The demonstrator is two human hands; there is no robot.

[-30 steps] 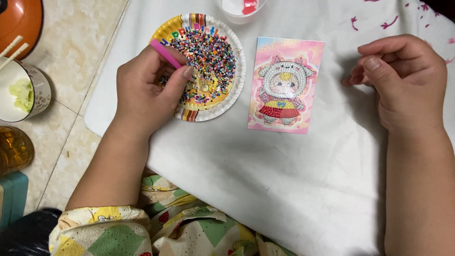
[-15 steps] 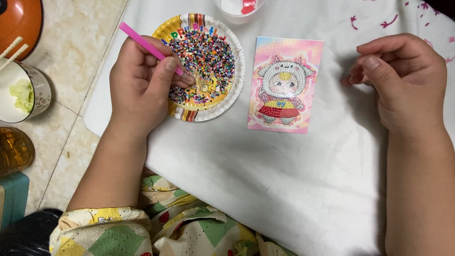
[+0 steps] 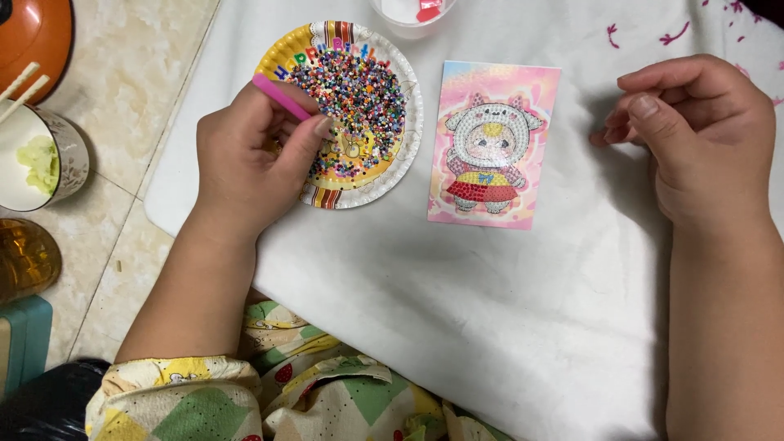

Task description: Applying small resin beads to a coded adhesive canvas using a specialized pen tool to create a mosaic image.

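Left hand [image 3: 245,167] has its grip closed on a pink pen tool [image 3: 282,96], pinched between thumb and fingers like a pencil, tip down into the mixed-colour beads [image 3: 355,102] on a paper plate [image 3: 408,122]. The tip is hidden behind the thumb, so can't tell if it carries a bead. The pen looks light, thin, stiff plastic; best held low on the shaft near the tip, light pressure only. Beads are tiny, hard and loose, likely to scatter or roll if the plate tips; too small for bare fingers, so pick them one by one with the pen tip. Plate is thin paper, flexes easily; take it by the rim. Right hand [image 3: 694,139] rests loosely curled on the white cloth [image 3: 457,310], well apart from the plate; nothing visible in its grip. Between the hands a small diamond-painting card [image 3: 494,143] with a cartoon figure lies flat, just beside the plate; light, bendable, lift by the edges. At left, on the tiled floor, a bowl [image 3: 69,155] with chopsticks [image 3: 24,82].
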